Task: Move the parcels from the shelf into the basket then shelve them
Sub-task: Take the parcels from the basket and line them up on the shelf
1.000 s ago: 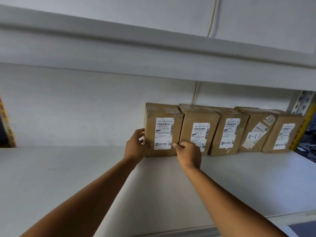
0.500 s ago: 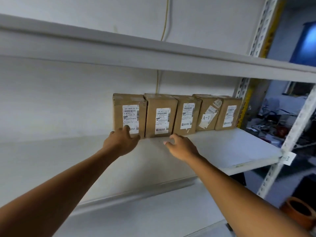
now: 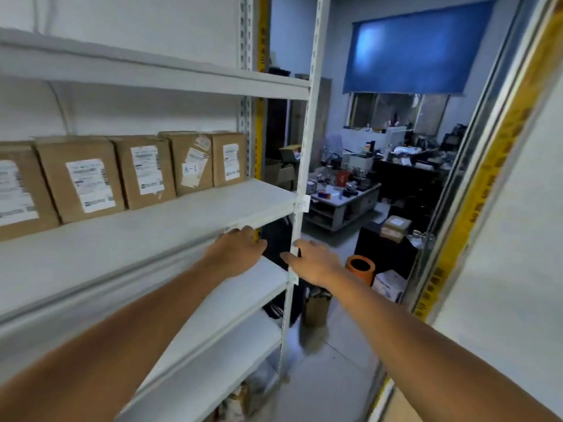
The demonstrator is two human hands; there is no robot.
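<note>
Both the left hand [image 3: 236,255] and the right hand [image 3: 313,261] hover with an open, empty grip before the shelf [image 3: 189,214], where five parcels [image 3: 91,181] stand in a row.

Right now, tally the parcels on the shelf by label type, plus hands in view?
Parcels with a printed shipping label only: 4
Parcels with a handwritten A-1 tag: 1
Hands, neither holding anything: 2, left hand, right hand
Total: 7
</note>
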